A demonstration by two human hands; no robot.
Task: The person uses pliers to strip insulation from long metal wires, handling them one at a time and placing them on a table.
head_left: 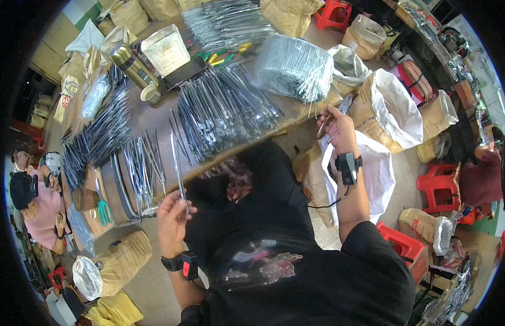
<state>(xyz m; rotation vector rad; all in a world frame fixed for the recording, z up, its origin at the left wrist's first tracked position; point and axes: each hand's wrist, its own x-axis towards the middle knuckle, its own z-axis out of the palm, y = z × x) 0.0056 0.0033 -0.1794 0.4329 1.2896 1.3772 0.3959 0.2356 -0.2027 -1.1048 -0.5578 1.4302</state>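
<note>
My left hand (174, 213) is closed on a thin, shiny metal strip (176, 163) that points up past the table's near edge. Close by it on the table lie a small bunch of similar strips (141, 160) and a larger fan of dark metal strips (225, 108). My right hand (339, 129) is off the table's right side, its fingers curled round a small tool with a brownish handle (320, 130); its exact kind is unclear. Beyond it sits a pile of pale, thin pieces in clear wrap (293, 65). An open white-lined sack (372, 168) stands below my right forearm.
On the table (149, 117) stand a gold flask (133, 65), a cup (151, 95) and a paper-bag container (165, 50). Teal scissors (103, 211) lie left. Sacks (391, 111) and red stools (440, 187) crowd the right. One person (40, 212) sits left, another (483, 176) far right.
</note>
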